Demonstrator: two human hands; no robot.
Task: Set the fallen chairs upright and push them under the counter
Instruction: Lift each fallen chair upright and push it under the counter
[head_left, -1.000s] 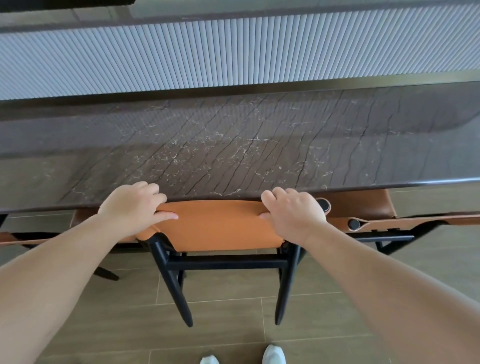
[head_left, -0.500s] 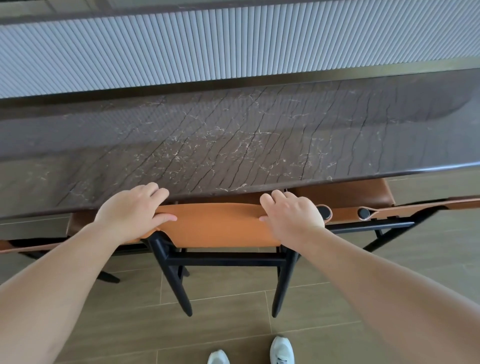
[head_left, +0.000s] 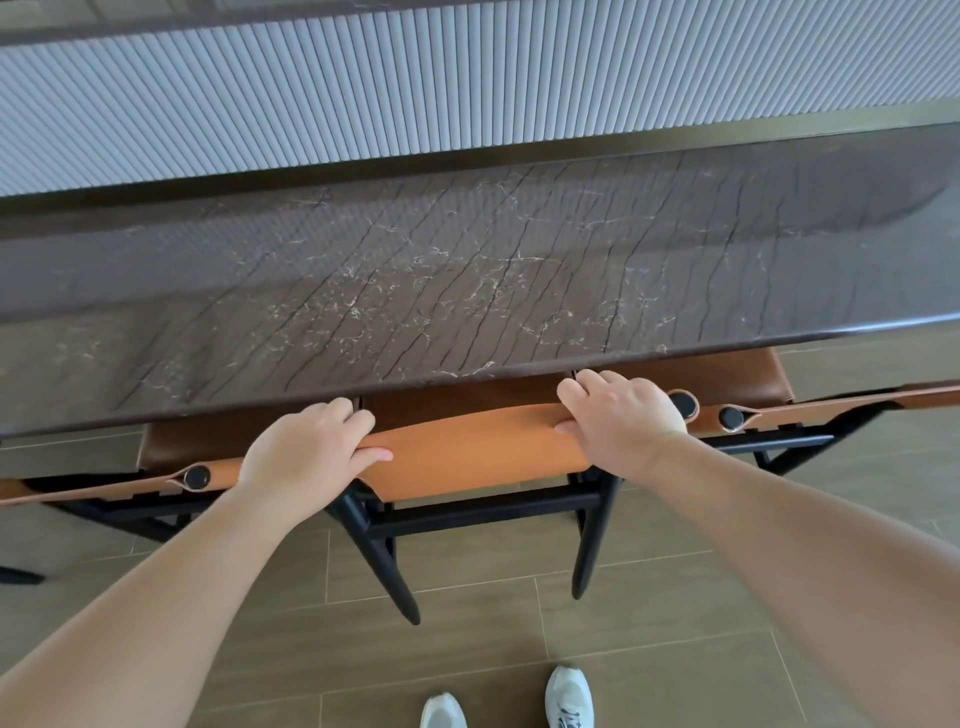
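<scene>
An upright chair (head_left: 467, 457) with an orange leather backrest and black legs stands right in front of me, its seat mostly hidden beneath the dark marble counter (head_left: 467, 280). My left hand (head_left: 306, 449) grips the left end of the backrest's top edge, fingers curled over it. My right hand (head_left: 618, 415) grips the right end the same way. Two more orange chairs flank it: one at the left (head_left: 104, 486) and one at the right (head_left: 810, 410), both tucked under the counter edge.
A ribbed grey wall panel (head_left: 467, 88) rises behind the counter. Wood-look floor tiles (head_left: 649, 623) lie below, with my white shoes (head_left: 569, 699) near the bottom edge. The black chair legs (head_left: 384, 561) stand on the floor between my arms.
The chair has slid farther in under the counter with both hands gripping its backrest; the counter edge now sits closer to my knuckles.
</scene>
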